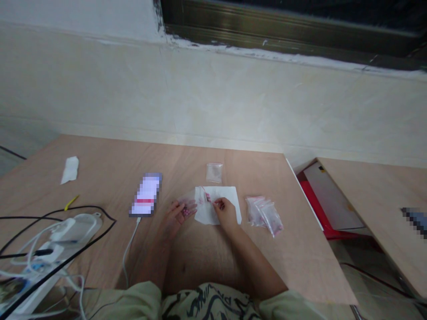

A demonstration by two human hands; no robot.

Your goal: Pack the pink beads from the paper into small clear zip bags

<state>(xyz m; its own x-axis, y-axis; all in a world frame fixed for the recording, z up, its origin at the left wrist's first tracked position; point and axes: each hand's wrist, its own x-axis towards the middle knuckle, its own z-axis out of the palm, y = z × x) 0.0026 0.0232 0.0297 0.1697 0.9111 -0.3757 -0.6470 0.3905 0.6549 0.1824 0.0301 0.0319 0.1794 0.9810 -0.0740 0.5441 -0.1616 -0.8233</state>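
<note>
My left hand [175,218] is cupped palm-up over the wooden table [110,178] and holds a clear small bag with pink beads [187,208] in it. My right hand [225,212] pinches something small and pink [208,197] just above a white sheet of paper [227,195]. Both hands are close together at the sheet's left edge.
A pile of small clear bags with pink contents [265,213] lies right of the sheet. An empty-looking clear bag [214,172] lies behind it. A phone [146,195] on a white cable sits to the left, with a power strip and tangled cables [50,240] beyond. A white scrap [70,170] lies far left.
</note>
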